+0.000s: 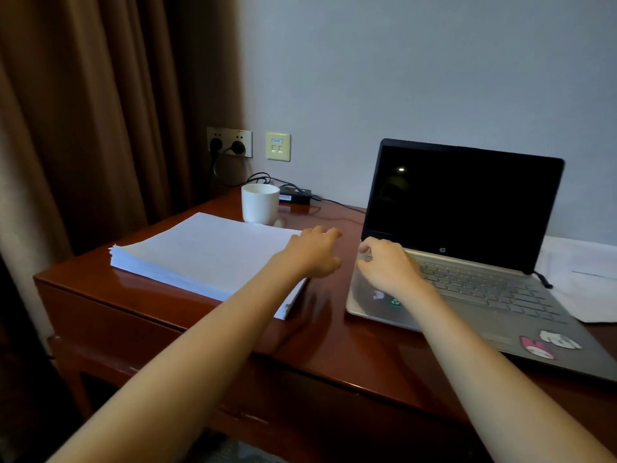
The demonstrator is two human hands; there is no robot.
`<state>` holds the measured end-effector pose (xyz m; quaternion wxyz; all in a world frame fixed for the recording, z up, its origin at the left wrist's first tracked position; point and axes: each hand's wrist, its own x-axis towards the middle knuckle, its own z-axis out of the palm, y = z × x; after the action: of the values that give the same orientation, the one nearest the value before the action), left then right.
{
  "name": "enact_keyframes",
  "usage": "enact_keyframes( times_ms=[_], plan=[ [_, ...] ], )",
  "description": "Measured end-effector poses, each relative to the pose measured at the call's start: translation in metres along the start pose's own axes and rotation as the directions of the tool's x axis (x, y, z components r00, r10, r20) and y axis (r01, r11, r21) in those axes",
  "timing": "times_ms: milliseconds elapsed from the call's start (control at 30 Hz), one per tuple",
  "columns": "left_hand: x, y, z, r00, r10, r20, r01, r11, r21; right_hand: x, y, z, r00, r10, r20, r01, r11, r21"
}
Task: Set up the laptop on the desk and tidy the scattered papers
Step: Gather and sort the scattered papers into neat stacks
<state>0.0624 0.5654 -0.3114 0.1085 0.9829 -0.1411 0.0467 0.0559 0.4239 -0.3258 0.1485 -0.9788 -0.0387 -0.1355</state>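
Note:
A silver laptop (484, 289) stands open on the red-brown desk (334, 345), its screen dark and stickers on its palm rest. A thick stack of white papers (200, 252) lies squared on the desk's left half. My left hand (314, 252) hovers over the stack's right edge, fingers loosely curled and holding nothing. My right hand (387, 265) rests on the laptop's left rear corner by the hinge, fingers bent over the keyboard's edge. More loose white sheets (581, 279) lie to the right behind the laptop.
A white mug (260, 203) stands behind the paper stack. A black power adapter (295, 194) and its cable run from the wall sockets (229, 142) along the back of the desk. A brown curtain (83, 111) hangs at the left.

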Motion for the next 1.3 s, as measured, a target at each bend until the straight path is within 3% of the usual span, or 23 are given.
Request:
enact_keyframes(
  times_ms=[200,467,900,1067,1300],
  plan=[
    [0.024,0.039,-0.004,0.991,0.091,0.094,-0.104,0.984,0.144,0.0,0.054,-0.023,0.993,0.118,-0.02,-0.119,0.99,-0.078],
    [0.041,0.111,0.001,0.927,0.251,0.278,-0.276,0.96,0.054,-0.021,0.126,-0.06,0.963,0.268,0.02,-0.26,0.947,-0.19],
    [0.045,0.244,0.027,0.824,0.485,0.294,-0.52,0.853,0.05,-0.083,0.252,-0.095,0.779,0.625,0.052,-0.602,0.769,-0.213],
    [0.055,0.279,0.05,0.784,0.529,0.326,-0.589,0.8,0.116,-0.104,0.28,-0.099,0.733,0.679,0.034,-0.658,0.721,-0.218],
    [0.07,0.313,0.077,0.774,0.522,0.358,-0.606,0.775,0.179,-0.11,0.306,-0.096,0.732,0.681,0.02,-0.658,0.714,-0.239]
  ],
)
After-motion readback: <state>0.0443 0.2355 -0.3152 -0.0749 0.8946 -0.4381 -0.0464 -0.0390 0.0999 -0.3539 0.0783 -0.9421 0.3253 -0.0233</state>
